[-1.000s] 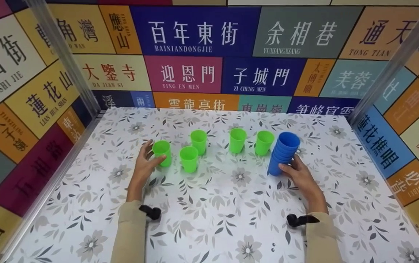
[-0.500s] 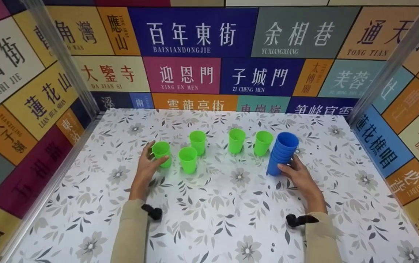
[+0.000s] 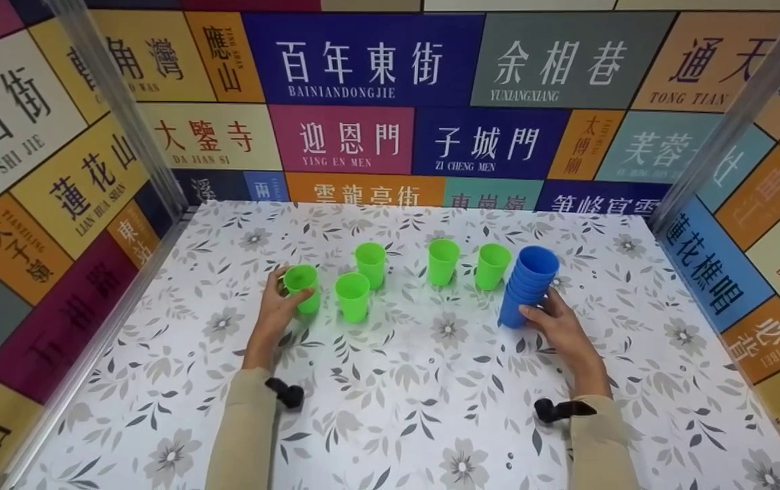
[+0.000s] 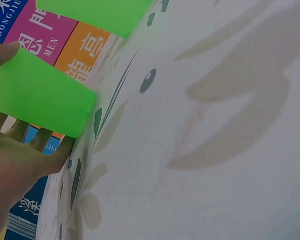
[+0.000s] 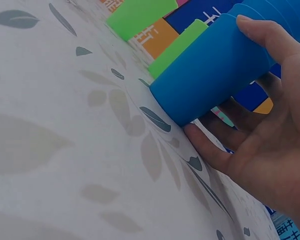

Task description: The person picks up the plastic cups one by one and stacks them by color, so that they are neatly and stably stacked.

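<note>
In the head view my left hand (image 3: 274, 313) holds the leftmost green cup (image 3: 305, 299), thumb on its near side and fingers behind. The left wrist view shows that thumb at the rim of the upright cup (image 4: 39, 92), the fingers spread along the opposite wall. On the right, my right hand (image 3: 559, 327) grips a stack of blue cups (image 3: 525, 289) low down, its thumb on the near side. Up close in the right wrist view, the bottom blue cup (image 5: 215, 70) stands on the cloth, fingers curving under its far side.
Close right of the held green cup are two more green cups, one in front (image 3: 352, 299) and one behind (image 3: 370, 265). Another pair, a left one (image 3: 442, 264) and a right one (image 3: 492, 267), stands left of the blue stack. Sign-patterned walls (image 3: 373, 61) border the floral-covered table (image 3: 397, 422).
My left hand has shifted very slightly, and the green cup in it sits a touch nearer to me. The right hand and the blue stack have stayed in place.
</note>
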The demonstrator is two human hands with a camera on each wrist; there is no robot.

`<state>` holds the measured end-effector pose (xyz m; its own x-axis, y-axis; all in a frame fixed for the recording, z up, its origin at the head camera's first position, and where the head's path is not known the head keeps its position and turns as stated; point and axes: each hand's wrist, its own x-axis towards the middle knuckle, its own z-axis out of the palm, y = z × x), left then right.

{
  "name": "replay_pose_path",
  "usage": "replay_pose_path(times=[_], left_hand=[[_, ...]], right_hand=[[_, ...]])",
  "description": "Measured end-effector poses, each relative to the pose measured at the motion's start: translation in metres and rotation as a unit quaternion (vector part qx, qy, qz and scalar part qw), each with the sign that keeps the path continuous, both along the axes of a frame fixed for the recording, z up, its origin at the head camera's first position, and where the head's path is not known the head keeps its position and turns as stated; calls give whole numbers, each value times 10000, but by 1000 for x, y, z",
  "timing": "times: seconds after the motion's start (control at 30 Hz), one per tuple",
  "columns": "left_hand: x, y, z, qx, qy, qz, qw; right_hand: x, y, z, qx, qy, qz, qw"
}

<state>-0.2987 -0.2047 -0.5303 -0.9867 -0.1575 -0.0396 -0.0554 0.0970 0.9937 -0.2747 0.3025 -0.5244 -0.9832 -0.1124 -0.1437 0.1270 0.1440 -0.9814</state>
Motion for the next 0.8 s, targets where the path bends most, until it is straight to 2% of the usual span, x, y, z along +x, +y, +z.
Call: replay_pose_path(times=[0.2,0.37,0.57,0.8], left_hand=[[1,1,0,224,36,-134,9997],[4,-2,-1,137,29,-375,9992],[6,-2,1,-6,-1,-289,9996],[5,0,3,80,-49,-193,9998]], right_hand=[[-1,0,0,24,149,-73,9999],[0,0,0,-17,153,-122,9998],[0,3,1,42,174,-187,9997],[1,4,2,56,150,-219,9996]])
